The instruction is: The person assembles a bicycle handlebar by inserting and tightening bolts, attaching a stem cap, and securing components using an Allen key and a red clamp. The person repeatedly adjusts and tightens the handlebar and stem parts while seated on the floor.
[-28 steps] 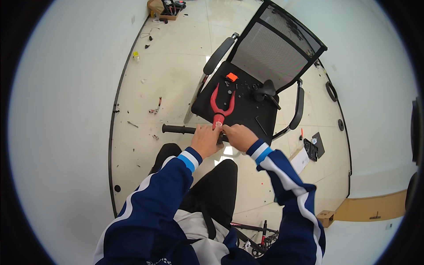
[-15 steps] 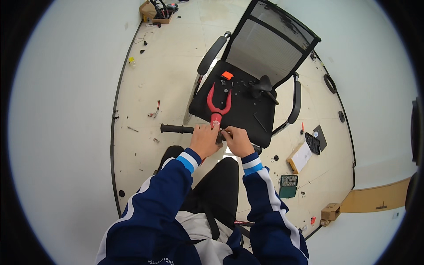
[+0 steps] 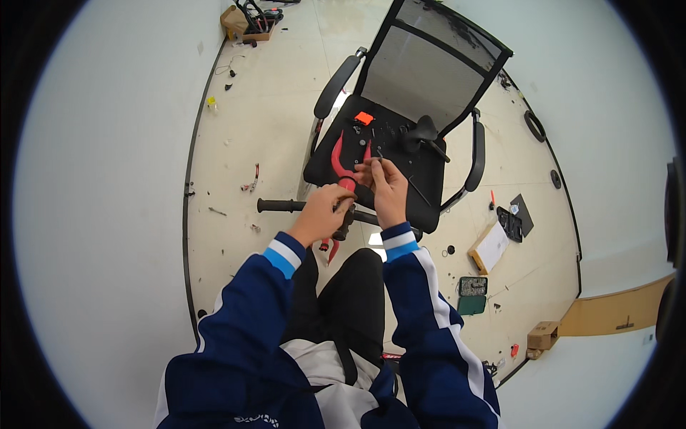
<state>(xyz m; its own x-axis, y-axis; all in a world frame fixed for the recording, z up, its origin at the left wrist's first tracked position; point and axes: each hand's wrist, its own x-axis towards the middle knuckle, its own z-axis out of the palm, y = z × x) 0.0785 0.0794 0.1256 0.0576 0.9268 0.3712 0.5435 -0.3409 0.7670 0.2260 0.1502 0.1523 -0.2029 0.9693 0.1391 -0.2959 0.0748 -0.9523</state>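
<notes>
I look down over my own two blue-sleeved forearms toward a black mesh-backed office chair (image 3: 436, 79) standing on the pale floor (image 3: 257, 129). My left hand (image 3: 323, 212) is curled shut around a black cylindrical bar with a rubber grip at its far left end (image 3: 280, 206); the bar lies level in front of my knees and runs rightward behind both hands. A red curved two-pronged plastic part (image 3: 337, 159) rises from just above my left hand and reaches over the front edge of the chair's black seat (image 3: 421, 179). I cannot tell whether the left hand touches that red part or only the bar. My right hand (image 3: 386, 187) is raised just beside the red part, its fingertips (image 3: 374, 163) pinched together on a small dark metal piece (image 3: 379, 153) too small to identify. On the seat beyond lie a small orange rectangular block (image 3: 364, 118), a scatter of tiny dark fasteners (image 3: 389, 132) and a black knobbed lever (image 3: 423, 134). To my right on the floor sit a flat white and tan cardboard box (image 3: 491, 247), a black angular bracket (image 3: 511, 223), an open green parts case (image 3: 471, 294) and a small brown cardboard box (image 3: 543, 334). A cardboard box of cables (image 3: 250, 18) stands at the far left of the floor, well apart from the chair.
</notes>
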